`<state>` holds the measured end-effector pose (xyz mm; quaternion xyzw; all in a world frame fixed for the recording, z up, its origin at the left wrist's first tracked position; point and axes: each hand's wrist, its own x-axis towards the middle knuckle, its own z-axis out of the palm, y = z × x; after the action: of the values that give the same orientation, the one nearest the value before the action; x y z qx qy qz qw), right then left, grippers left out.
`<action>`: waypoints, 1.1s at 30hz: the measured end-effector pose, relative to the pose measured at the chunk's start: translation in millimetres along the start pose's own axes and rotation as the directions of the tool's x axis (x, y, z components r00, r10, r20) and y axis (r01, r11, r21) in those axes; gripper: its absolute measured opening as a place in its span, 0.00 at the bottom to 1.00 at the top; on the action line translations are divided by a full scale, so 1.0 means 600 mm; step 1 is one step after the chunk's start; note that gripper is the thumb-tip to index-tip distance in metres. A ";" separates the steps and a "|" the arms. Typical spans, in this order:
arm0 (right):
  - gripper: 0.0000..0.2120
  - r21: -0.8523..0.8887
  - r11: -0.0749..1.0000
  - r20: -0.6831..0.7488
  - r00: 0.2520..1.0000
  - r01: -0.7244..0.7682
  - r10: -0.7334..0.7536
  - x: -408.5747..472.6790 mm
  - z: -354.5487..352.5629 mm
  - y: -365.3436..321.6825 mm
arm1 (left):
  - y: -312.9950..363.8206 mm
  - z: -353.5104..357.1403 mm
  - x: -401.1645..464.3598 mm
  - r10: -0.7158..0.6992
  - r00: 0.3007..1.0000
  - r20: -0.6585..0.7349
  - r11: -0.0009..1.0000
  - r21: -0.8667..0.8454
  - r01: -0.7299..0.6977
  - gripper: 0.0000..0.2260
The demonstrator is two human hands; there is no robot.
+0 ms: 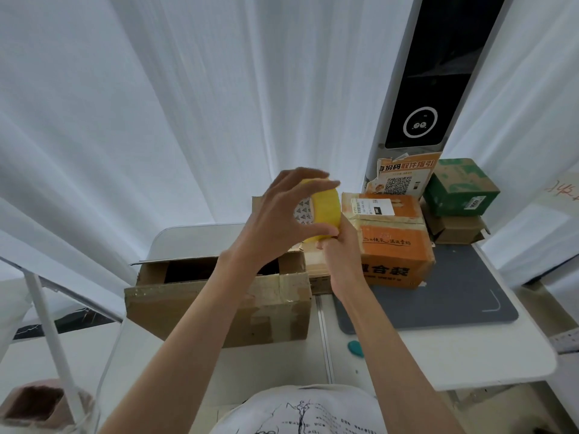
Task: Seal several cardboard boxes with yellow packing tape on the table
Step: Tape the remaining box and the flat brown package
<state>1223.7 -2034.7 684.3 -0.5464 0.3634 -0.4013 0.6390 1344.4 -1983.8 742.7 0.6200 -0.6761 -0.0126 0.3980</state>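
- the left hand holds the roll of yellow tape raised above the open brown box, fingers curled over the roll's top and thumb under it.
- the right hand is just below the roll, its fingers pinching at the roll's lower edge; what they hold is hidden.
- the open brown box sits on the white worktop, its top flaps apart and its inside dark.
- right of the open brown box stands an orange box with a white label, resting on a grey mat.
- beyond the orange box, a green box sits atop a small brown box.
- a teal object lies near the mat's front edge.
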 end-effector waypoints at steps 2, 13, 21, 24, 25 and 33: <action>0.27 -0.120 0.990 -0.006 0.997 0.073 -0.074 0.003 0.002 0.004 | 0.000 0.000 0.010 0.017 1.000 0.022 0.995 0.101 -0.019 0.20; 0.21 -0.412 0.901 -0.017 0.987 0.137 -0.158 -0.003 -0.005 -0.001 | -0.015 -0.027 0.028 -0.092 0.994 0.051 0.996 -0.002 0.092 0.03; 0.19 -0.480 0.845 -0.021 0.960 0.236 -0.280 -0.003 -0.006 0.007 | -0.014 -0.030 0.037 -0.248 0.968 0.023 0.968 -0.043 0.249 0.06; 0.18 -0.494 0.832 -0.053 0.946 0.253 -0.320 -0.002 -0.009 0.007 | -0.008 -0.033 0.034 -0.413 0.911 -0.019 0.911 -0.021 0.413 0.11; 0.16 -0.503 0.826 -0.065 0.942 0.255 -0.330 -0.001 -0.009 0.007 | -0.007 -0.033 0.033 -0.472 0.881 -0.017 0.880 -0.061 0.471 0.12; 0.16 -0.546 0.788 -0.085 0.918 0.283 -0.388 -0.005 -0.009 0.005 | -0.001 -0.036 0.019 -0.630 0.776 0.010 0.731 -0.330 0.598 0.06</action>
<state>1218.0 -2033.7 680.5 -0.7139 0.4153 -0.4454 0.3457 1358.1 -1983.5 763.1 0.7366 -0.4006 -0.2189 0.4989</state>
